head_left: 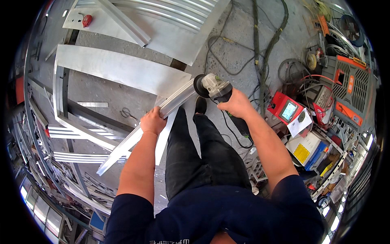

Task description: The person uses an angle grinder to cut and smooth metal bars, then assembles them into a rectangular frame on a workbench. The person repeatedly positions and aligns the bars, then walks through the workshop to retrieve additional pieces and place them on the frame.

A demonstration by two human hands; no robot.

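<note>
My right hand [236, 104] is wrapped round the dark body of an angle grinder [215, 86], whose grey metal head points away to the left. Its dark round disc [200, 86] is at the far end of a long ribbed aluminium profile [177, 99]; whether the two touch I cannot tell. My left hand [153, 120] grips that profile around its middle, the thumb hidden. From there the profile slants down to the left, over the edge of a metal frame. A cord [230, 129] hangs from the grinder beside my right leg.
Wide metal sheets [122, 69] lie across a steel frame [61, 93], with a red tape measure [86, 20] at the far left. Scissors [128, 113] lie on the concrete floor. Thick cables [268, 57] run ahead. A red machine with a screen [287, 110] and cluttered equipment stand right.
</note>
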